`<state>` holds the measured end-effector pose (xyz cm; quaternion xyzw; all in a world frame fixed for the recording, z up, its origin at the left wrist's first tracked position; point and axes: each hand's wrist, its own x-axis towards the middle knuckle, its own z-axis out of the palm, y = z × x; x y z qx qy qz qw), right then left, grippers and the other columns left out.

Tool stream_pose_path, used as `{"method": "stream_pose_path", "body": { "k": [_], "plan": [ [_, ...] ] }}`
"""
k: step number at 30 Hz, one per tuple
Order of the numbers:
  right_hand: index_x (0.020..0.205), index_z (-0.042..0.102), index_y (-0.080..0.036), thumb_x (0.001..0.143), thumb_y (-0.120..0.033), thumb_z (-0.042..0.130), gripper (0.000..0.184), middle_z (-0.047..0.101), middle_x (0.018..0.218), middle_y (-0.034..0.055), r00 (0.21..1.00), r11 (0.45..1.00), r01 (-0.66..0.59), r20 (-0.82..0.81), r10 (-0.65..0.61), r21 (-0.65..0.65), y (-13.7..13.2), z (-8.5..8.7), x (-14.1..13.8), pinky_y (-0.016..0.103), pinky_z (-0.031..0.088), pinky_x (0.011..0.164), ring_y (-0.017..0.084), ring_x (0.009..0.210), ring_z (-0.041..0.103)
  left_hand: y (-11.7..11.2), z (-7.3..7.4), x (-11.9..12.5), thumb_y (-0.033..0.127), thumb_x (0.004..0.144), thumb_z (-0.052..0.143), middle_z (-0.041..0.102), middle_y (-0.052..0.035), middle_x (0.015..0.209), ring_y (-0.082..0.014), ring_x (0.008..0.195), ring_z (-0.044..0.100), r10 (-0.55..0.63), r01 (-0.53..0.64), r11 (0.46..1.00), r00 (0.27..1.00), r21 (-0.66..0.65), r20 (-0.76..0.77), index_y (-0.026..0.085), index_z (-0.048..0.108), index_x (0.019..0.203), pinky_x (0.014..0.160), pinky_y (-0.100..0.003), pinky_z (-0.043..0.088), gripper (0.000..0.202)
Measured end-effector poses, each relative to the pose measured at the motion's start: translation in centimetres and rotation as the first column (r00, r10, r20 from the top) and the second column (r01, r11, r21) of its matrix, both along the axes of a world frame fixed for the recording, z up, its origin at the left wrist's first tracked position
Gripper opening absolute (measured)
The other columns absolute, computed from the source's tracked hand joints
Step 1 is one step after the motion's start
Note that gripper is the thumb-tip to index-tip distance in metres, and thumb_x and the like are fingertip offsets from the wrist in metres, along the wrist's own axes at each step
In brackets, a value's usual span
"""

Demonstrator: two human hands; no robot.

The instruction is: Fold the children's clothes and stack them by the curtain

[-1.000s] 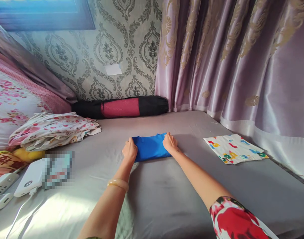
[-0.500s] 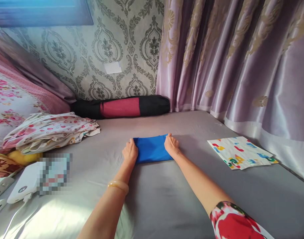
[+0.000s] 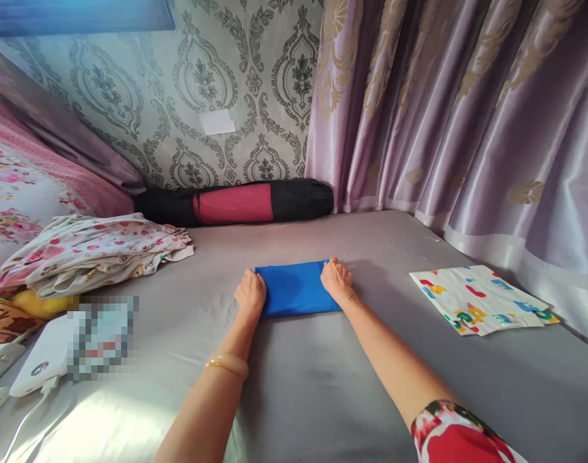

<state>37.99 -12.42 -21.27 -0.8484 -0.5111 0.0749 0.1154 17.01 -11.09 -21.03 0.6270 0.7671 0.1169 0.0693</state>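
Patterned wallpaper (image 3: 255,83) and a mauve curtain (image 3: 419,116) back a grey-sheeted bed (image 3: 298,392), with a long black-and-red bag (image 3: 236,202) along its far edge. Mid-bed, a folded blue cloth (image 3: 296,289) stretches between two hands: the left hand (image 3: 250,292) has its grip pinching the left end, the right hand (image 3: 338,280) pinches the far right corner. A folded white cloth (image 3: 484,299) with coloured shapes lies well apart on the right; rumpled printed fabric (image 3: 101,247) and a white device (image 3: 53,350) with a cable sit on the left

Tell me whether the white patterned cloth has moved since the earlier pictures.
No; the white patterned cloth keeps its place beside the purple curtain; the camera view shifted.
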Motion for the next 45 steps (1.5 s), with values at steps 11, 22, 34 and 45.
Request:
{"method": "stream_pose_path", "body": {
  "k": [11,22,34,45],
  "plan": [
    [0.124,0.049,-0.007,0.1,-0.02,0.026,0.036,0.067,0.111,0.0221,0.997,0.998,-0.029,-0.077,0.025,-0.057,-1.0,1.3,-0.2,0.037,0.047,0.088,0.028,0.108,0.064,-0.1,0.1,-0.6,0.037,0.098,0.031,0.066,-0.0186,0.114,-0.0323,0.107,0.064,0.002,-0.001,1.0,0.992,-0.004,0.122,0.012,0.051,0.115,0.085,-0.041,0.048,0.037],
    [0.13,0.053,-0.012,0.098,-0.019,0.029,0.041,0.047,0.143,0.0169,0.893,0.884,-0.44,0.18,0.413,0.157,-4.2,1.9,-4.6,0.044,0.024,0.112,0.027,0.134,0.04,-3.7,0.7,1.8,0.036,0.096,0.035,0.055,-0.0178,0.133,-0.0292,0.126,0.048,-0.355,0.358,0.914,0.933,0.188,-0.054,0.01,0.05,0.129,0.104,-0.039,0.038,0.044],
    [0.148,0.038,-0.018,0.099,-0.031,0.029,0.052,0.027,0.158,0.0104,0.832,0.829,-0.554,0.084,0.548,0.078,-4.6,-1.2,-6.0,0.049,0.01,0.117,0.028,0.145,0.019,-4.2,-1.2,2.6,0.036,0.097,0.023,0.027,-0.0101,0.158,-0.0332,0.147,0.015,-0.453,0.451,0.891,0.882,-0.044,-0.13,0.02,0.036,0.148,0.112,-0.065,0.015,0.055],
    [0.149,0.028,0.002,0.097,-0.041,0.035,0.067,0.02,0.157,0.0235,0.967,0.969,-0.237,0.11,0.229,0.07,-3.8,-1.6,-5.8,0.047,0.012,0.116,0.033,0.145,0.016,-4.2,-1.3,2.7,0.064,0.092,0.026,0.016,-0.0181,0.16,-0.0371,0.147,0.011,-0.334,0.326,0.942,0.936,-0.078,-0.11,0.019,0.03,0.151,0.112,-0.065,0.014,0.074]
  ]
}}
